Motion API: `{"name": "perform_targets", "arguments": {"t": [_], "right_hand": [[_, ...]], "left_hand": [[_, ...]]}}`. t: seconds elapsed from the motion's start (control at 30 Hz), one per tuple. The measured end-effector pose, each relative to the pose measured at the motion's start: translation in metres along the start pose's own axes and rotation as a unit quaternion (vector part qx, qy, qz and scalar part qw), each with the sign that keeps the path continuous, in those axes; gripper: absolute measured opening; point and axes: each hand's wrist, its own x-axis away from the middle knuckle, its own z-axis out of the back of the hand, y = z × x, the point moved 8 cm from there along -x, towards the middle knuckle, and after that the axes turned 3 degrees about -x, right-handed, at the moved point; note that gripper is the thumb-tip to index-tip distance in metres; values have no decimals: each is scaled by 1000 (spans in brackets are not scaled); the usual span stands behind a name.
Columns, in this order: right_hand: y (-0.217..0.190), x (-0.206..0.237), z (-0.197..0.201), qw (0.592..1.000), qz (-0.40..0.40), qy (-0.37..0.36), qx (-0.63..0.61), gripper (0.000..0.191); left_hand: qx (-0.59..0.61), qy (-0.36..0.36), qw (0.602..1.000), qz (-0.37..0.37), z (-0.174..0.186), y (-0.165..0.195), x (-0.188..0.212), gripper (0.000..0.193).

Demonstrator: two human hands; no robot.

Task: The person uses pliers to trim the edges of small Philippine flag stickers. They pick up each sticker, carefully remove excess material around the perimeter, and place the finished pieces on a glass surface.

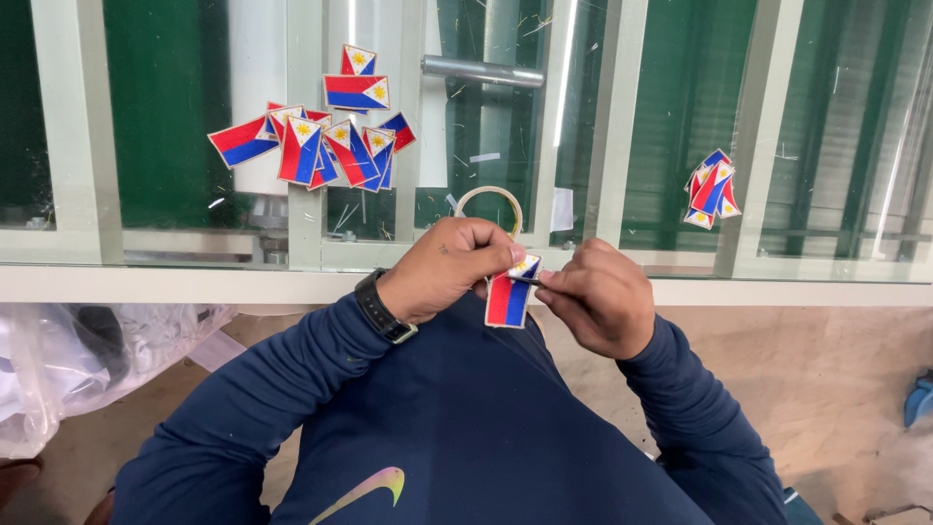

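1. Down at the far left, below the edge of the glass surface (175, 255), a crumpled clear plastic bag (68, 369) is lying on the floor.
2. Further along, on the left part of the glass, a loose heap of flag patches (311, 146) in red, blue and white is lying spread out, the pieces overlapping one another, with two more sitting just above the heap.
3. Near the middle, a roll of tape (489, 199) is standing on edge just behind the person's knuckles, and a grey metal handle (483, 70) is showing farther back.
4. The left hand (449, 267), with a black watch (382, 308) on its wrist, is curling shut and pinching the top edge of a single flag patch (507, 294).
5. That patch is hanging upright between both hands, just in front of the surface edge and over the dark blue sweater (457, 428), its white corner up and its red and blue bands pointing down.
6. The right hand (595, 297) is closing its fingers around a thin dark tool (530, 280), whose tip is touching the upper right edge of the patch; I cannot tell what kind of tool it is.
7. Over on the right part of the glass, well apart from the hands, a small stack of patches (711, 190) is sitting.
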Motion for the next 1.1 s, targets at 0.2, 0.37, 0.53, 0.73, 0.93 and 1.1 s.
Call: {"name": "perform_targets", "arguments": {"t": [0.2,0.37,0.53,0.73,0.93,1.1], "right_hand": [[-28,-6,-1,980,155,3,121,30],[-50,7,-10,964,259,-54,38,34],[-28,15,7,988,141,39,47,36],[26,35,25,967,-163,183,-65,39],[24,22,15,981,-161,111,8,35],[7,6,9,991,-59,98,64,37]], "left_hand": [[21,62,997,-32,-1,-7,2,23],[95,133,986,-15,12,-12,-2,23],[30,127,989,-72,13,1,4,31],[8,137,987,-87,14,5,10,33],[3,143,985,-92,12,7,14,33],[-18,141,985,-100,10,14,17,33]]}}
